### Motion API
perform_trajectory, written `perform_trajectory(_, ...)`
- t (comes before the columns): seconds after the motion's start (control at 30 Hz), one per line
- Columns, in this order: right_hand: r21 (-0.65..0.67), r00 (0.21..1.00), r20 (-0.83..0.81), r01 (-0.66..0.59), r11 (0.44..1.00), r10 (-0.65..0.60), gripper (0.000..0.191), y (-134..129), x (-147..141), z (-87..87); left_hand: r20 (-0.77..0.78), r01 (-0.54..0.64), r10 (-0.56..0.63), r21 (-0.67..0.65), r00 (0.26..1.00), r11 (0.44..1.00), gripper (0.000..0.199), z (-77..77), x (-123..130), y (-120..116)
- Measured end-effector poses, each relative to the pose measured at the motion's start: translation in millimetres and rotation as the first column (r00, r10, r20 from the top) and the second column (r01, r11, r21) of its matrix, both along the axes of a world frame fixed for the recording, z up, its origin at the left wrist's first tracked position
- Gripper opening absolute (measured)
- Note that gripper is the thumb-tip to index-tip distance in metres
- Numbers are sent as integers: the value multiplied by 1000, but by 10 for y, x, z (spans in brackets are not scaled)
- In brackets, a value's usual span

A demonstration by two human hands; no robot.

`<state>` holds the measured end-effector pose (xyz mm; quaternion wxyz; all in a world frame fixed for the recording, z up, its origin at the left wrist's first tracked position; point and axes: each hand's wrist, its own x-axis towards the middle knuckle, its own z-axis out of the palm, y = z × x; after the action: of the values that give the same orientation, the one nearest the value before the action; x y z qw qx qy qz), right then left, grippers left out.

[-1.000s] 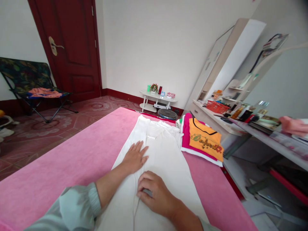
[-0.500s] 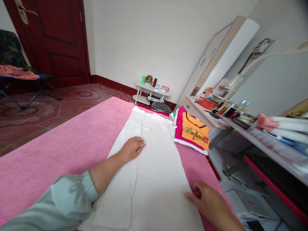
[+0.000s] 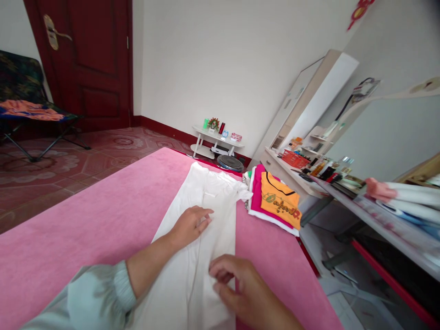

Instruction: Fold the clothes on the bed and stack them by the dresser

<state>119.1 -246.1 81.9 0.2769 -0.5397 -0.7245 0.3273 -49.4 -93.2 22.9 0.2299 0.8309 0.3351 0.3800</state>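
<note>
A long white garment lies lengthwise on a pink bed cover, its right side folded over toward the middle. My left hand rests on its upper middle, thumb and index finger apart, holding nothing. Lower and to the right, my right hand has its fingers curled at the edge of the folded-over part, thumb below and index finger above; the fabric at its fingertips is partly hidden. At the far end, a bunched bit of white cloth sticks out to the right, touching a stack of folded clothes with an orange top uppermost.
Right of the bed stands a dressing table with a red basket, bottles and a mirror. Beyond the bed are a small white shelf table and a round dark object. A folding chair stands by the red door.
My right hand has moved left, bringing the garment's right side over onto the middle, so the garment is narrower. My left hand stays on it, fingers more spread. The view has tilted slightly.
</note>
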Motion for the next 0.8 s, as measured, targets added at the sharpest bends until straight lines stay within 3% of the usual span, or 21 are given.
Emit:
perform_trajectory(0.07,-28,994,20,-102,994,103,26,162,-60,-11,0,3,-3,-26,1000,1000,34,25,-2,-21)
perform_trajectory(0.1,-28,996,38,-79,996,80,29,292,-15,-26,-8,5,-6,-35,1000,999,36,37,-2,-33)
perform_trajectory(0.2,66,980,63,183,981,-187,24,860,351,-80,-56,15,-17,-42,998,999,39,55,12,-65)
perform_trajectory(0.27,128,894,61,434,892,-444,30,1284,664,-107,-108,22,-25,-24,994,999,40,48,29,-74)
perform_trajectory(0.4,44,825,65,560,828,-561,49,1892,1055,-171,-207,31,-25,27,978,999,42,27,57,-66)
perform_trajectory(0.53,-48,802,11,597,801,-597,59,2171,1069,-324,-250,71,-61,33,966,997,36,41,64,-59)
perform_trajectory(0.8,101,711,-261,693,714,-653,64,2401,987,-621,-254,93,-93,-13,963,996,36,-10,104,-75)
